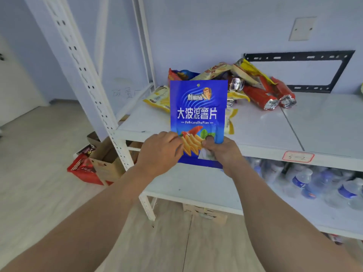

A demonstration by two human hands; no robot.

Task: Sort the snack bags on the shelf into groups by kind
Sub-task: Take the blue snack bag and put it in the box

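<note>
Shelf (pixel 261 132) pile (pixel 245 83) behind blue bag (pixel 198 108)

A blue potato-chip bag (pixel 198 114) stands upright, front facing the camera, held at its bottom edge above the shelf (pixel 265 130). Behind it on the shelf lies a loose heap of red bags (pixel 261 95) and yellow bags (pixel 159 98).

Standing against a pale blue wall (pixel 196 26): a white metal rack (pixel 82 75) with perforated uprights. Hanging on that wall, a black bracket frame (pixel 298 71) and, above it, a white cover plate (pixel 302 29). Running underneath, light wood-look flooring (pixel 49 163). Sitting on the floor, a brown cardboard box (pixel 106 163).
</note>
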